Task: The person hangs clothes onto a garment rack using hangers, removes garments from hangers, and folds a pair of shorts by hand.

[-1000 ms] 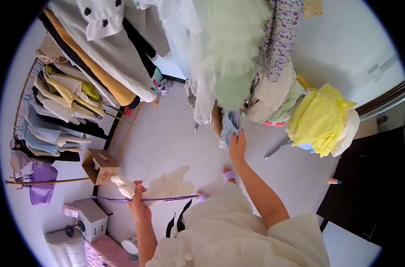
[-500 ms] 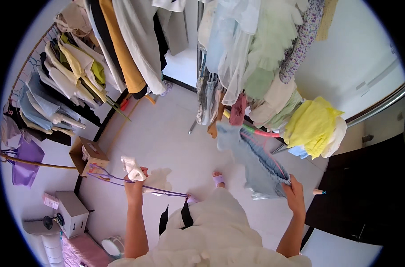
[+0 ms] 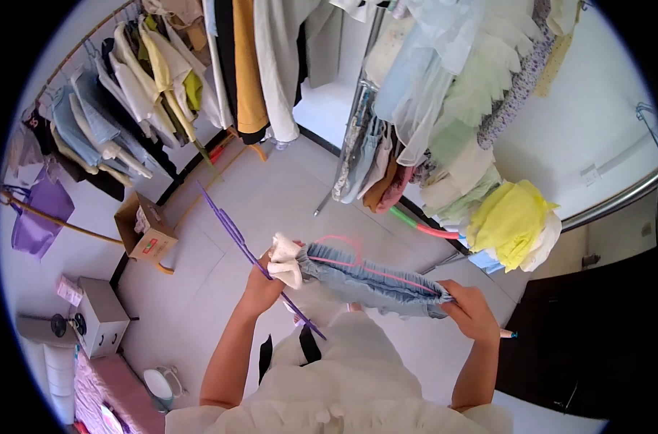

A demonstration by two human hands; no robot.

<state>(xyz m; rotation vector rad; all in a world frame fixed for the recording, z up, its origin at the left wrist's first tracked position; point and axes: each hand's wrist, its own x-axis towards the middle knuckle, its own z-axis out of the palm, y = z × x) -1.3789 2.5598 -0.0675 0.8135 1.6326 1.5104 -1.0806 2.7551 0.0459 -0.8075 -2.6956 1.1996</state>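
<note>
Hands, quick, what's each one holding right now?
Left hand: closed, holding a purple hanger and cream cloth; grip on the blue garment can't be told.
Right hand: closed on the blue garment's right end.

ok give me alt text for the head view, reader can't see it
A person's right hand holds one end of a gathered blue-grey garment that reaches across to their left hand, which holds a cream cloth and a purple hanger. Hanging clothes fill the background, and an open cardboard box stands at the left.
</note>
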